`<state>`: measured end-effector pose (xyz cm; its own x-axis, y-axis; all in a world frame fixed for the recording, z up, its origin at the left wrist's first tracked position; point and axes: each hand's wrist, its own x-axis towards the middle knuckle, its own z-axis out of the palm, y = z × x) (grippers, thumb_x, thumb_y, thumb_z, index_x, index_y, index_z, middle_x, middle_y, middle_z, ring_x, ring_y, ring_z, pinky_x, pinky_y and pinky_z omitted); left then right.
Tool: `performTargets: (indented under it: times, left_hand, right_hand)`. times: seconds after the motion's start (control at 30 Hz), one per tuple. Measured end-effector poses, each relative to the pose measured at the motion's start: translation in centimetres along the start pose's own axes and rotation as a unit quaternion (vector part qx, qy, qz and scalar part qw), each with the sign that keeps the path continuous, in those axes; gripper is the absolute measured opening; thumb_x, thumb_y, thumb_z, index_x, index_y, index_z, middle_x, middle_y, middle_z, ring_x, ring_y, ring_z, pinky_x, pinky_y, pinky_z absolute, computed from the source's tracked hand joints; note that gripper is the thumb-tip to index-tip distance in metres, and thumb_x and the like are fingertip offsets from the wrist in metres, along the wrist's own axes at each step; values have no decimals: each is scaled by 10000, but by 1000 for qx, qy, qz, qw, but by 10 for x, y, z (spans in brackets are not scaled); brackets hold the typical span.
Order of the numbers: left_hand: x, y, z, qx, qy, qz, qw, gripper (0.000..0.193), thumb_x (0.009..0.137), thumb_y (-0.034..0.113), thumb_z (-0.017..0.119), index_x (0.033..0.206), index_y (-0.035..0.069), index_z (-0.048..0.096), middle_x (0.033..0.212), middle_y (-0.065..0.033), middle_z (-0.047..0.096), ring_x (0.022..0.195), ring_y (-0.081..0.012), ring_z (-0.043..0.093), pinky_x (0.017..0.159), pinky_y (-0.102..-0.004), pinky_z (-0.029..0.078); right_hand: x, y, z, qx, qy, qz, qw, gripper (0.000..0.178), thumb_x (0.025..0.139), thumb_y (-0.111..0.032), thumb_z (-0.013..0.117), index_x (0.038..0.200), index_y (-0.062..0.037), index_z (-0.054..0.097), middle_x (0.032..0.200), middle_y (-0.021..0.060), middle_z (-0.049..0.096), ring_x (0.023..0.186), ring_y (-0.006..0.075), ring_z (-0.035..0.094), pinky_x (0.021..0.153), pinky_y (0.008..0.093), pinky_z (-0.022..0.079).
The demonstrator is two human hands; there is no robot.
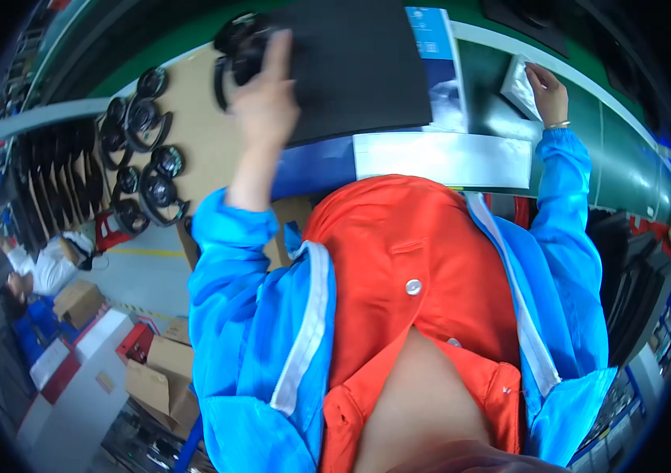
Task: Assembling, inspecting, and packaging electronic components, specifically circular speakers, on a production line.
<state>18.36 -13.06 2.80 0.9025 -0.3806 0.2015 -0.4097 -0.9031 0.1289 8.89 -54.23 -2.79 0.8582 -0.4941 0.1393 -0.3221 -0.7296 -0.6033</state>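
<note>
My left hand [267, 102] is blurred by motion, index finger stretched out, beside a black headphone-like piece [245, 51] with round cups and a curved band. I cannot tell whether they touch. A large flat black panel [359, 71] lies just right of that hand, over blue-and-white printed sheets [446, 87]. Farther right, my right hand [550, 94] has its fingers closed on the edge of a small silvery-white packet [520, 88], which rests on the green bench top [611, 150]. A white printed strip [442, 158] lies along the near edge, in front of my body.
More black headphone-like pieces [146, 118] sit on a tan board [197, 102] at left. Beyond are a rack of dark panels [55, 177], a person in white [55, 264], and open cardboard boxes [166, 378]. Dark panels [627, 276] stand at my right.
</note>
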Motion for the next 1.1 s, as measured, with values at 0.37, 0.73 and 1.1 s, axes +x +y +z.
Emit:
performTargets:
  times: [0.37, 0.73, 1.1]
  left_hand:
    - [3, 94, 44, -162, 100, 146, 971, 631, 641, 112, 600, 1207, 200, 334, 774, -72, 477, 692, -249, 479, 618, -352, 401]
    - [24, 41, 49, -98, 7, 81, 992, 580, 646, 72, 575, 1179, 113, 350, 715, -108, 535, 641, -260, 561, 530, -338, 470]
    - [51, 11, -17, -466, 20, 139, 874, 655, 695, -48, 552, 1257, 130, 267, 779, -28, 528, 682, -103, 517, 613, -211, 415]
  right_hand:
    - [-29, -136, 100, 460, -269, 176, 828, 287, 799, -157, 487, 1035, 5, 509, 944, 86, 560, 822, 153, 548, 714, 237, 447]
    - [-30, -150, 124, 279, -243, 14, 929, 204, 763, -140, 528, 915, -19, 586, 766, 65, 603, 638, 101, 550, 564, 200, 440]
    - [-9, -174, 111, 476, -393, 157, 771, 312, 833, -235, 426, 1057, -25, 480, 825, 33, 582, 614, 67, 505, 431, 134, 317]
